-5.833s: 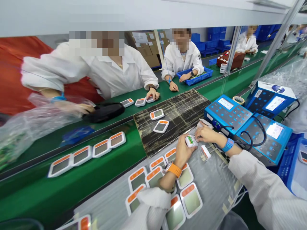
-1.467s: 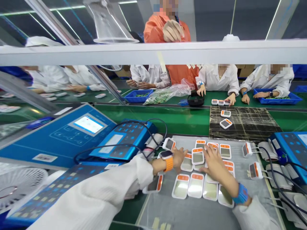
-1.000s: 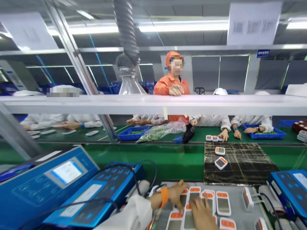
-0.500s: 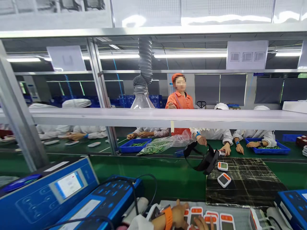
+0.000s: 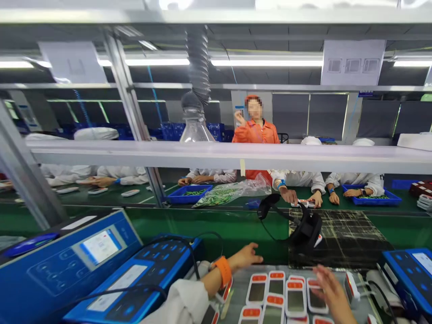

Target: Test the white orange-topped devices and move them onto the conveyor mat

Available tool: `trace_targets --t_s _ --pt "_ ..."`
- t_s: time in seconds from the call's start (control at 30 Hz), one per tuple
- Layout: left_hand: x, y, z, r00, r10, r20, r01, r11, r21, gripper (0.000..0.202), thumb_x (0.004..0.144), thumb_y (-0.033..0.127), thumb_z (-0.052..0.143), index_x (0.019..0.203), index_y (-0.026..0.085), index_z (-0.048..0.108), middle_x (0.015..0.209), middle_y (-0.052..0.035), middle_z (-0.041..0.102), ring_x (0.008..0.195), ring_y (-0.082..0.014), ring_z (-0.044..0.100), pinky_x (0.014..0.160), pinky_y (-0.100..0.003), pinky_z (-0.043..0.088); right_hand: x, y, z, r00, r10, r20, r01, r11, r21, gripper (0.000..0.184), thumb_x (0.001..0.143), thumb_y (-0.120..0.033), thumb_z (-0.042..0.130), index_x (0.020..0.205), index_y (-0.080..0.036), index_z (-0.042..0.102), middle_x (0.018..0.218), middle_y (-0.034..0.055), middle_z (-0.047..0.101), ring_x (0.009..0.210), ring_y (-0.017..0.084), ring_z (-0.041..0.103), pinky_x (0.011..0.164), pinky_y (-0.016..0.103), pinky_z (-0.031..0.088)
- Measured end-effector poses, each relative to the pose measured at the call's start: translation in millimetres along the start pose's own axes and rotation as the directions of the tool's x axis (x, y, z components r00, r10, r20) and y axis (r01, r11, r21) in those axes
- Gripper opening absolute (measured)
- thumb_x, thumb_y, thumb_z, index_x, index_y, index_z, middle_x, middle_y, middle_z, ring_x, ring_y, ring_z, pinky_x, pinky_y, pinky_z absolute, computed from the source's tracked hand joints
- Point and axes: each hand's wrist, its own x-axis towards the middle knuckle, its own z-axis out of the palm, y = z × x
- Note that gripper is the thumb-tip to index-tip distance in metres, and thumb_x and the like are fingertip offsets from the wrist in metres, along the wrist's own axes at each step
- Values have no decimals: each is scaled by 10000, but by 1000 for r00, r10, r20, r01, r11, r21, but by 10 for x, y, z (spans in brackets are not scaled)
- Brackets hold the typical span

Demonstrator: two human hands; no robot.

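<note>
1. The left hand (image 5: 245,256) is held over the rear left corner of a grey plastic sheet (image 5: 236,274). Its fingers are extended and released, and nothing is grasped.
2. The right hand (image 5: 332,288) is held over the sheet's right part, with its fingers spread and nothing grasped.
3. White devices with orange top bands (image 5: 276,288) are laid in rows on the sheet, between the two hands and just in front of them. Whether either hand touches one cannot be told.
4. A blue tester (image 5: 101,256) is placed beyond the left edge of the sheet, and a second blue tester (image 5: 410,274) beyond its right edge.
5. A dark mat (image 5: 354,234) is laid on a green conveyor belt (image 5: 243,229) behind the sheet. A black strapped object (image 5: 306,230) is seen over the mat's left part.
6. Across the belt, a co-worker's hand (image 5: 288,195) is placed at small white devices (image 5: 303,203).
</note>
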Motion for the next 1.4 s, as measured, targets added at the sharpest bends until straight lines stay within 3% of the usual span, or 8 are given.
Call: trace_targets --t_s 0.13,0.27,0.47,0.63,0.83,1.0,1.2,1.4 --pt "-94 80 -32 997 -41 67 48 993 -105 787 597 490 778 1269 158 538 1306 -182 560 1054 -271 618 678 -267 489 124 -461 73 998 63 -15 -59 981 187 581 688 -589 786 1116 -221 648 1213 124 667 983 305 690 817 436 571" --pt "-223 148 -42 988 -44 150 84 959 -270 793 525 492 841 1198 162 580 1267 -165 581 1048 -265 613 707 -269 500 236 -651 130 991 136 9 -134 958 254 595 635 -528 860 1106 -234 646 1193 85 675 1010 280 681 820 416 584" --pt "-304 245 -19 977 -36 209 116 915 -386 737 514 451 884 1133 171 597 1148 -128 642 1017 -264 619 714 -295 517 390 -608 227 969 222 111 -246 922 299 507 623 -481 885 1000 -214 678 976 57 725 886 242 679 804 432 595" --pt "-299 377 23 972 -57 229 171 839 -517 758 544 418 908 1171 150 577 1187 -167 643 992 -269 649 742 -329 551 493 -603 431 951 243 190 -293 905 307 573 692 -465 841 1177 -223 655 1161 87 718 1044 286 672 778 414 598" --pt "-269 460 50 973 -45 225 178 768 -616 708 555 390 927 1132 159 586 1297 -172 605 911 -248 688 732 -353 576 503 -644 586 955 276 110 -297 901 315 657 606 -384 894 1183 -189 647 1049 89 756 978 293 707 744 381 607" --pt "-245 461 53 978 -7 210 155 698 -699 542 604 352 911 1015 165 610 1197 -128 675 900 -234 705 726 -329 574 411 -661 644 971 231 69 -241 925 293 659 558 -375 903 1141 -191 656 1038 79 759 965 288 706 705 354 601" --pt "-236 450 134 987 0 162 134 555 -821 259 732 130 815 886 139 607 972 -89 739 776 -176 721 718 -276 577 340 -665 667 977 203 63 -212 922 323 635 535 -364 909 1092 -194 658 1018 61 760 966 263 700 753 341 592" --pt "-207 408 189 985 -34 170 162 533 -831 159 791 23 723 833 127 611 914 -73 733 718 -150 718 679 -248 595 302 -715 672 973 213 87 -229 924 307 618 523 -358 905 1059 -193 647 1018 60 753 984 268 692 808 358 579"
